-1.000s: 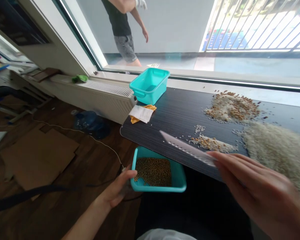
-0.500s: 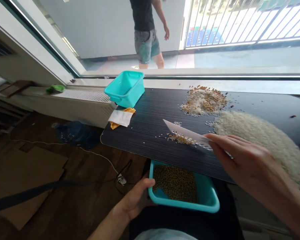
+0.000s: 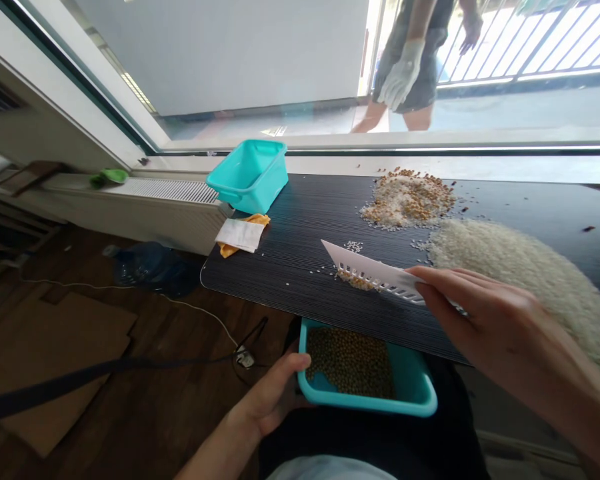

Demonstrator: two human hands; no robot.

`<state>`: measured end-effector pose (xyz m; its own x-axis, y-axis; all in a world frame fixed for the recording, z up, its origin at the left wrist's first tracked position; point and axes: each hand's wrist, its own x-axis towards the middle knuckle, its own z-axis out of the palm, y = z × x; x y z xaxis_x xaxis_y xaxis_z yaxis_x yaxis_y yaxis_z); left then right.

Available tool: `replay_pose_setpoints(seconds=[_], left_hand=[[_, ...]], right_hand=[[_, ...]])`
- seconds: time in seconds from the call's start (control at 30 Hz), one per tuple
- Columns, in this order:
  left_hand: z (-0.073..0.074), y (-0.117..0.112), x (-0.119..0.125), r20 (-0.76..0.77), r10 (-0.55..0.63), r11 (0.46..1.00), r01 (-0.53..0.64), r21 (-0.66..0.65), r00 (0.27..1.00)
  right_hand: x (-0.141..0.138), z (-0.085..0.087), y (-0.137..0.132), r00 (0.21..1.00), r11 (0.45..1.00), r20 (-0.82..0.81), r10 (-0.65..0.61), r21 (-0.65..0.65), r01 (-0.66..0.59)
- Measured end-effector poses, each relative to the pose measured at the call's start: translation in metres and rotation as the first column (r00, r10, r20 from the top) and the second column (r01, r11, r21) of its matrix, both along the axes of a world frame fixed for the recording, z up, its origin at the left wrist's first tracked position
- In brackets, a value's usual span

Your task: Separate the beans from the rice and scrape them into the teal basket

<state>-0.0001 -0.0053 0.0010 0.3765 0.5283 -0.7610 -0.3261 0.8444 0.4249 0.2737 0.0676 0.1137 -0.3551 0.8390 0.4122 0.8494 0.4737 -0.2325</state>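
Observation:
My left hand (image 3: 279,389) grips the left end of a teal plastic tub (image 3: 367,405), thumb over its rim. Brownish-green round grains (image 3: 357,363), like dried peas, lie in the tub just below the table edge. My right hand (image 3: 485,307) pinches a thin white slotted plastic scraper (image 3: 373,269), tilted with its slotted edge low over the dark table (image 3: 260,293). A small heap of yellow grains mixed with rice (image 3: 356,281) lies along that edge, partly hidden by it. Beside my right hand spreads a large pile of white rice (image 3: 520,273).
A mixed pile of rice and orange-brown grains (image 3: 407,198) lies near the window. An empty teal tub (image 3: 250,175) stands at the table's far left corner, near a folded white tissue on an orange cloth (image 3: 241,235). Outside, a person (image 3: 413,67) passes.
The scraper has shifted slightly left and covers more of the small heap. My left hand and the tub stay nearly still. The person outside has moved right.

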Motion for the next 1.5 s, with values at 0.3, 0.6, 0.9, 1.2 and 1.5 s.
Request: replay_pose_setpoints(seconds=[0.3,0.6,0.9,1.2,1.5], left_hand=[[0.002,0.002,0.002,0.011,-0.008,1.000,0.008,-0.002,1.000],[-0.001,0.002,0.001,0.020,-0.031,0.999,0.031,0.009,0.999],[-0.001,0.002,0.001,0.010,-0.024,0.999,0.023,0.022,1.000],[0.000,0.001,0.002,0.002,-0.015,1.000,0.014,0.026,1.000],[0.003,0.003,0.002,0.033,-0.024,0.998,0.022,0.050,0.999]], right_hand=[[0.005,0.006,-0.004,0.999,0.999,-0.041,-0.033,-0.016,0.032],[0.008,0.004,-0.012,1.000,1.000,-0.022,-0.023,-0.011,0.022],[0.012,0.003,-0.017,0.999,1.000,-0.051,-0.014,0.019,0.015],[0.004,0.004,-0.018,0.998,0.999,-0.047,0.041,-0.017,-0.042],[0.001,0.008,-0.019,0.994,0.994,-0.062,0.094,-0.046,-0.097]])
